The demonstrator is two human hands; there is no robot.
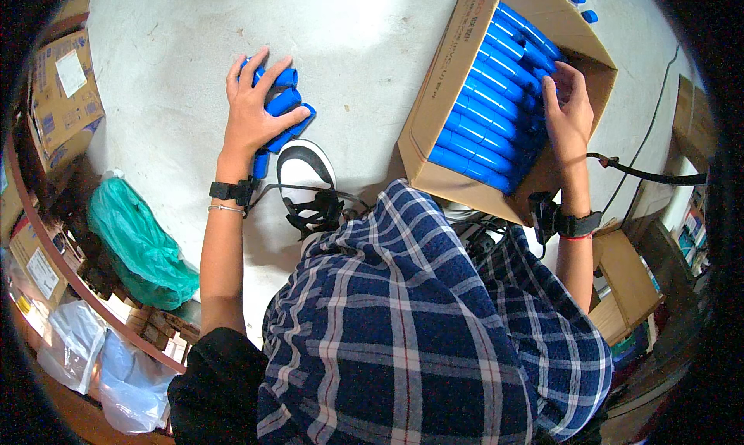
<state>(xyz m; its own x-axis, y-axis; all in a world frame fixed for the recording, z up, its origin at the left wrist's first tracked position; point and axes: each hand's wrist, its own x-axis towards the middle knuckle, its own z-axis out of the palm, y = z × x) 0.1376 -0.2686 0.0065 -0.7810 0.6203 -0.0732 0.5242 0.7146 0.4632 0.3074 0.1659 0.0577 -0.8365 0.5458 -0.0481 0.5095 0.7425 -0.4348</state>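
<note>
My left hand lies flat, fingers spread, on a small pile of blue cylinders on the pale concrete floor. My right hand reaches into an open cardboard box and presses against rows of the same blue cylinders stacked inside; whether it grips one I cannot tell. Both wrists wear black straps. My checked trousers and one black-and-white shoe fill the lower middle.
Two loose blue caps lie on the floor beyond the box. A green plastic bag, clear bags and cardboard cartons line the left. A black cable and more cartons are on the right.
</note>
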